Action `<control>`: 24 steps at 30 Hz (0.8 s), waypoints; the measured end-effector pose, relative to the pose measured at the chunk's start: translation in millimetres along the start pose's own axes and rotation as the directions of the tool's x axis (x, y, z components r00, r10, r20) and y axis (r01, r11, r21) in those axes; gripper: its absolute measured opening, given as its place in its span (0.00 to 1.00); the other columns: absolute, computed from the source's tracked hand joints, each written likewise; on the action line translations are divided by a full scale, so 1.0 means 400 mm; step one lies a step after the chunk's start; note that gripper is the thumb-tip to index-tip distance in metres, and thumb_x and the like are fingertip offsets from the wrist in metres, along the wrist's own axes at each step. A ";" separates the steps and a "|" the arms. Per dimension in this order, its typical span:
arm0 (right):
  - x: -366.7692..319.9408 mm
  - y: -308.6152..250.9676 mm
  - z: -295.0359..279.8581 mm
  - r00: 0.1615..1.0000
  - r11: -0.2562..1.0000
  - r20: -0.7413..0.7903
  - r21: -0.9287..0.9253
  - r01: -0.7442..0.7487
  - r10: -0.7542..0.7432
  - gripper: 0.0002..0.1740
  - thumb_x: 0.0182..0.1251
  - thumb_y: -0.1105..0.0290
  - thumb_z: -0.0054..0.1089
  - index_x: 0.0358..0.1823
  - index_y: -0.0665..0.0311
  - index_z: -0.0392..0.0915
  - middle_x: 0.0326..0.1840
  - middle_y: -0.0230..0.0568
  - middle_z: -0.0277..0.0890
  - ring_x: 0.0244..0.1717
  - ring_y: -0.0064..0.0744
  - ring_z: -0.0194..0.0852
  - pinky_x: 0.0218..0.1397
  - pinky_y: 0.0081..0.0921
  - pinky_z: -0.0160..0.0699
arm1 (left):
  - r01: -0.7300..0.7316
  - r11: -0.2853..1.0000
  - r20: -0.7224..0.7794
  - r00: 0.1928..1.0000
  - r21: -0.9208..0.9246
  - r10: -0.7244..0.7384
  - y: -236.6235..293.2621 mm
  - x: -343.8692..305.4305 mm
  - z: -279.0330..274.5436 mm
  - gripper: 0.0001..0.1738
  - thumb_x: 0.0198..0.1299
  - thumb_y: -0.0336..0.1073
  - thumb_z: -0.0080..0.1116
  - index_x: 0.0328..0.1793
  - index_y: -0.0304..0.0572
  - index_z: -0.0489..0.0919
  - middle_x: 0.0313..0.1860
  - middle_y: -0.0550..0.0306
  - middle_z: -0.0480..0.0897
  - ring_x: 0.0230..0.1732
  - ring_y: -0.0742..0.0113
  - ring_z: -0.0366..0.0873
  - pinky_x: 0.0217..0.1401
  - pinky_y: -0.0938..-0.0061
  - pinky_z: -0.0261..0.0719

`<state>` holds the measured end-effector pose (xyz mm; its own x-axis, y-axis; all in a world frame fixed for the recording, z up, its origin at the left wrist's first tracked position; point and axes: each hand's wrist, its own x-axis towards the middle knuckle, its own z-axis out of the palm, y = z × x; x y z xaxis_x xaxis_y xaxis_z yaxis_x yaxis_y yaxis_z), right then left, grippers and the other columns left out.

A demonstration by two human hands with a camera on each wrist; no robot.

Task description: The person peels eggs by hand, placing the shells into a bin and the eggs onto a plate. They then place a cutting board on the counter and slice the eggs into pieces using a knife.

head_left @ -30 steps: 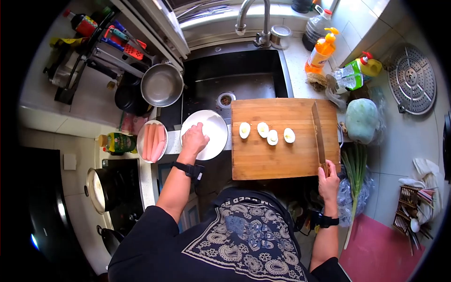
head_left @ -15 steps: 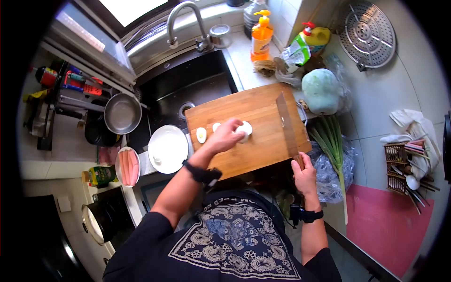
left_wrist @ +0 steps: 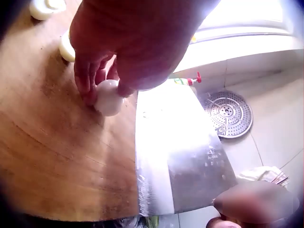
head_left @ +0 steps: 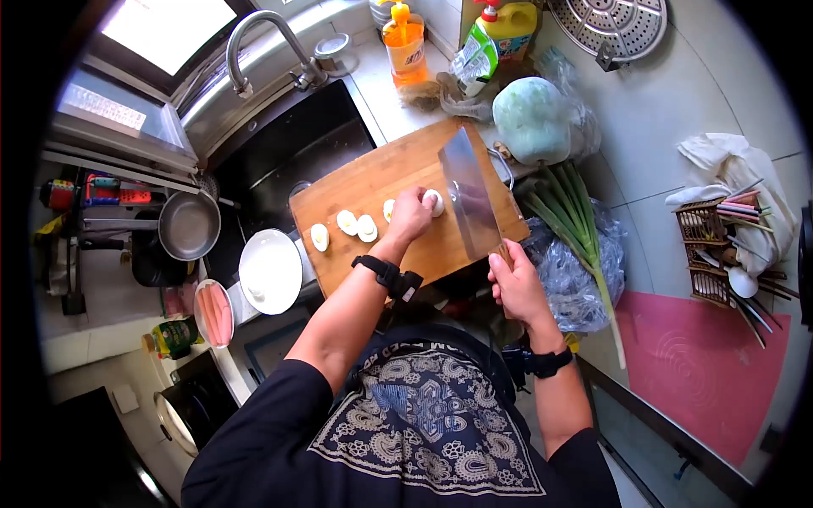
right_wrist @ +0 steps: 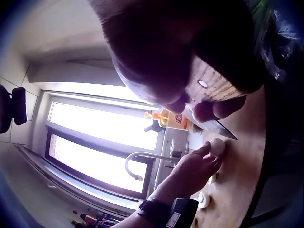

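Observation:
On the wooden cutting board [head_left: 339,193], my left hand [head_left: 410,215] pinches a whole-looking white egg [head_left: 434,201] between thumb and fingers; the left wrist view shows the egg [left_wrist: 109,98] held against the board. My right hand [head_left: 519,288] grips the wooden handle of a cleaver [head_left: 471,196], whose broad blade stands at the board's right side, just right of the egg. Several egg halves, such as one half [head_left: 319,237] at the left, lie cut side up in a loose row. In the right wrist view, the fingers wrap the cleaver's handle [right_wrist: 209,83].
Left of the board is a white plate [head_left: 269,273] with a white piece on it, then a plate of sausages [head_left: 215,315]. Behind lie the black sink [head_left: 292,140] and faucet [head_left: 279,27]. A pale green melon [head_left: 532,120] and green onions [head_left: 569,212] are at the right.
My left hand went from the white plate to the board and now holds an egg at the right. The cleaver has been lifted and turned, its blade nearer the egg. The head view has shifted right.

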<state>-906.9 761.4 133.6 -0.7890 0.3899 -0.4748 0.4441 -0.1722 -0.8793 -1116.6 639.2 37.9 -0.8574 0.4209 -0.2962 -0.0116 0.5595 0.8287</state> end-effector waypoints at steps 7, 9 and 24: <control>0.018 -0.026 0.025 0.998 1.000 0.057 -0.005 -0.028 0.028 0.27 0.74 0.61 0.53 0.69 0.67 0.62 0.28 0.32 0.71 0.20 0.16 0.65 0.23 0.17 0.72 | 0.065 0.996 -0.036 0.997 -0.062 -0.067 -0.037 0.000 0.017 0.19 0.64 0.42 0.59 0.51 0.32 0.78 0.44 0.40 0.84 0.47 0.49 0.82 0.52 0.63 0.78; 0.020 -0.023 0.029 0.998 0.999 0.058 -0.029 -0.038 0.040 0.27 0.74 0.61 0.53 0.69 0.66 0.63 0.28 0.32 0.72 0.21 0.15 0.65 0.22 0.17 0.71 | 0.047 0.998 -0.037 0.998 -0.042 -0.048 -0.045 0.000 0.020 0.19 0.65 0.42 0.58 0.52 0.32 0.76 0.43 0.43 0.84 0.44 0.54 0.82 0.48 0.65 0.79; 0.043 0.030 0.120 0.992 0.839 0.003 -0.533 0.109 -0.128 0.22 0.72 0.61 0.50 0.62 0.66 0.63 0.45 0.71 0.76 0.51 0.70 0.74 0.53 0.52 0.74 | -0.016 0.990 -0.047 0.999 0.138 0.022 -0.041 0.002 0.018 0.16 0.68 0.40 0.55 0.50 0.30 0.77 0.38 0.43 0.85 0.38 0.57 0.84 0.42 0.67 0.81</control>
<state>-935.5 722.5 112.9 -0.8404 0.4061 -0.3588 0.5126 0.3808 -0.7696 -1113.3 635.4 20.5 -0.8807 0.3992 -0.2551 0.0726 0.6458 0.7600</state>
